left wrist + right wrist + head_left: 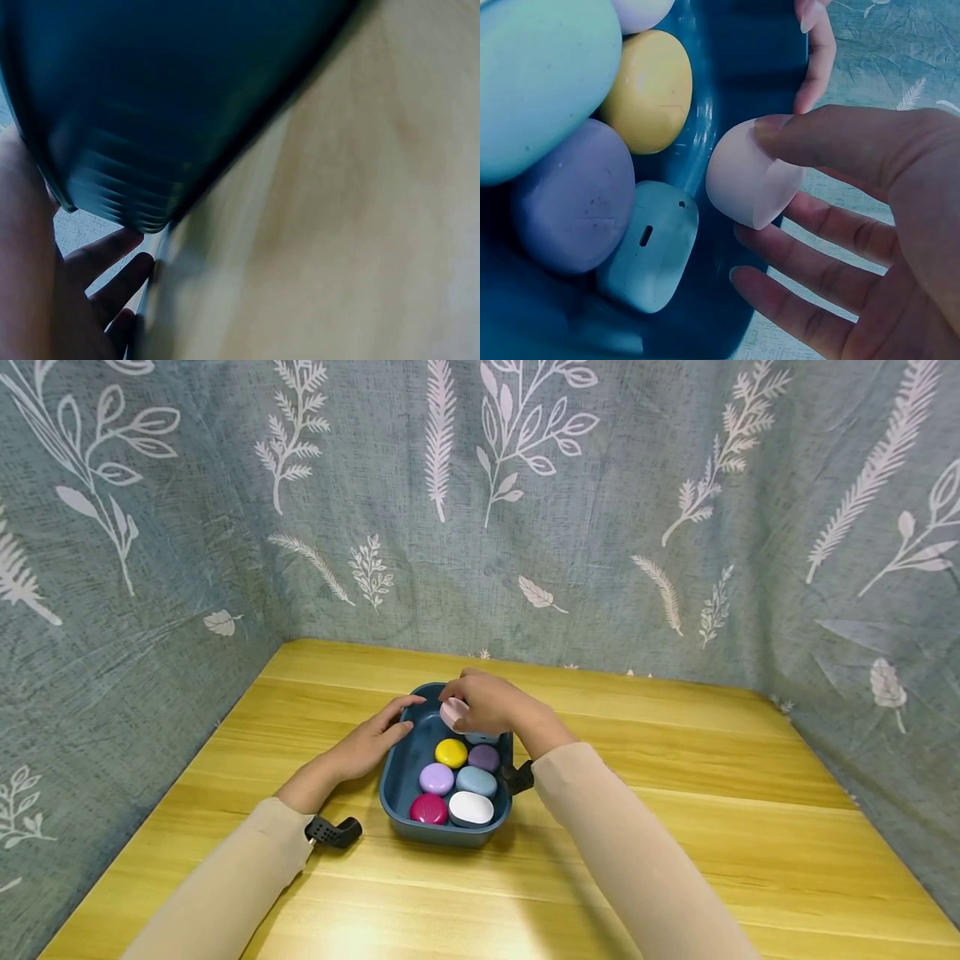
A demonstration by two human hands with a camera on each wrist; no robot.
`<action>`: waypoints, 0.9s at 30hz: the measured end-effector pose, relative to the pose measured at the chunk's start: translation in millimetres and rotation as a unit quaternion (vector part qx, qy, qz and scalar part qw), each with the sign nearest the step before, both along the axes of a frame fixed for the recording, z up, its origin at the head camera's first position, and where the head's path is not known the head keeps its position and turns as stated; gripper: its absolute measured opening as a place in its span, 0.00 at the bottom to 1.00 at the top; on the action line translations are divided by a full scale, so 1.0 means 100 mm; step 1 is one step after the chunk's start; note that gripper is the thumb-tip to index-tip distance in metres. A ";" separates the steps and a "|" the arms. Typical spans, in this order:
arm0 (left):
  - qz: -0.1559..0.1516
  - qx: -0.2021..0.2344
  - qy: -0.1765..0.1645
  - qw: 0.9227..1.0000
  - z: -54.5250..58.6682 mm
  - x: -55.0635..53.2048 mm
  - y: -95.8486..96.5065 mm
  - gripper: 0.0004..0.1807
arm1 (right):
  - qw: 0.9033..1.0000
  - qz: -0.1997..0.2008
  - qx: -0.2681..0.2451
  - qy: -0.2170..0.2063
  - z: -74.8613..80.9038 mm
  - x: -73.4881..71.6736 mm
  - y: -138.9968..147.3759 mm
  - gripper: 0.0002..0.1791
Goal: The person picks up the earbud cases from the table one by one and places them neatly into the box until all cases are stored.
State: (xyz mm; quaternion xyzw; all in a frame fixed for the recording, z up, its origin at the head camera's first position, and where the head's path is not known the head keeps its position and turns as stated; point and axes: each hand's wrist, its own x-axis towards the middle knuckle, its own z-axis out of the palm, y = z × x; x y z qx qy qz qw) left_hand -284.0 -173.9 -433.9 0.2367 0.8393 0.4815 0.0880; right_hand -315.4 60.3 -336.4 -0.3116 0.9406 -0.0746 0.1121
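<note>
My right hand pinches a pale pink earbud case between thumb and fingers at the far end of a dark blue plastic bin. In the right wrist view, the thumb lies on top of the pink case and fingertips support its underside. My left hand holds the bin's left rim near the far corner, its thumb over the edge. Close to the right hand, a light blue case with a port slot stands in the bin, partly hidden in the head view.
Inside the bin lie a yellow case, a dark purple case, a lilac case, a grey-blue case, a magenta case and a white case. A wooden table bears the bin; patterned curtains hang behind.
</note>
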 end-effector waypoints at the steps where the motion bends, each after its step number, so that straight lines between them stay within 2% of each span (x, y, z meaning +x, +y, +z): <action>1: -0.001 0.000 -0.002 1.000 0.04 0.03 0.00 0.25 | 1.000 -0.002 0.001 -0.002 0.00 -0.01 -0.01 0.24; 4: -0.003 -0.001 -0.002 1.000 0.14 0.10 0.01 0.26 | 1.000 -0.006 0.003 -0.008 -0.02 -0.04 -0.04 0.24; 7: -0.004 -0.001 -0.001 1.000 0.18 0.13 0.02 0.26 | 1.000 -0.010 0.005 -0.014 -0.04 -0.06 -0.06 0.24; 16: -0.001 0.001 -0.010 1.000 0.17 0.12 0.02 0.25 | 1.000 -0.012 0.011 -0.022 -0.10 -0.11 -0.10 0.25; 27: 0.001 -0.001 -0.012 1.000 0.18 0.13 0.02 0.26 | 0.999 -0.015 0.028 -0.032 -0.16 -0.10 -0.17 0.28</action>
